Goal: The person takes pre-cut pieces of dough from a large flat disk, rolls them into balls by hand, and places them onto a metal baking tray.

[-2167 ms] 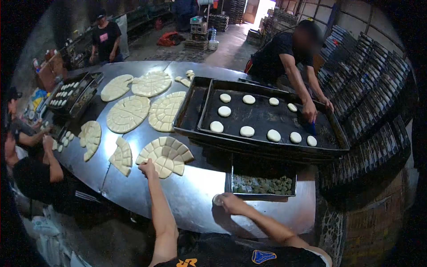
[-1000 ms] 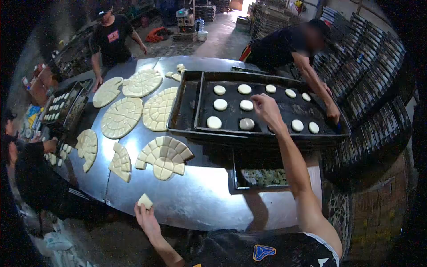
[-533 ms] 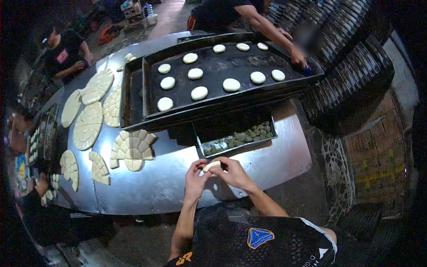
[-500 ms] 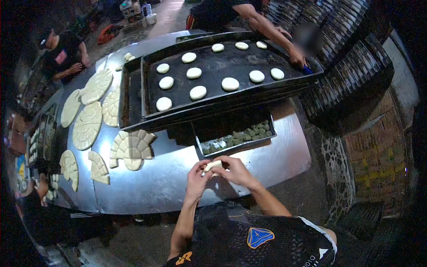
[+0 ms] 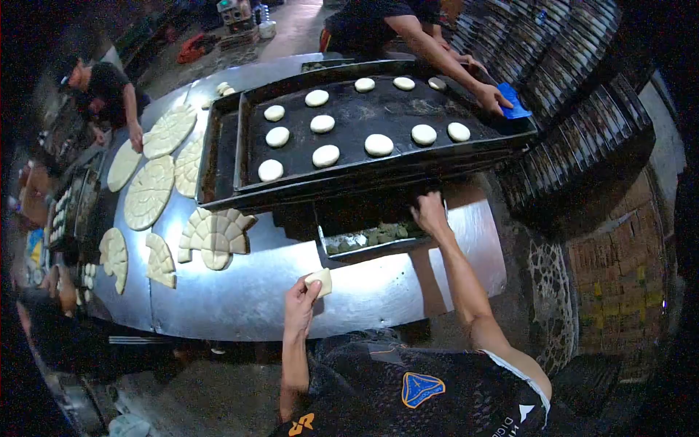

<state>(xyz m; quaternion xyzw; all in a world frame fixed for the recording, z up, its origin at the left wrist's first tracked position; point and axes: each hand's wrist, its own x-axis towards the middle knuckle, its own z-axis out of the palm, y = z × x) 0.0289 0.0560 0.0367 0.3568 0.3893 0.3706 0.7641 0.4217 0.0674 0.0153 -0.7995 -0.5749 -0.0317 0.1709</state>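
Observation:
My left hand is closed on a flat, pale piece of dough, pinched between thumb and fingers above the metal table's front part. My right hand reaches into the right end of a dark metal tray that contains small greenish lumps of filling. Its fingers are curled downward in shadow, and what they hold, if anything, is hidden. Just beyond stands a large black baking tray bearing several round, white dough pieces, spaced apart.
Scored dough sheets and cut dough segments lie on the metal table at left. Across the table, another person's hand holds a flat blue thing at the baking tray. A second person leans over the dough sheets.
My hands have separated: the left keeps the dough piece and has moved slightly left, while the right has gone forward into the filling tray. The person at left now reaches to a dough sheet.

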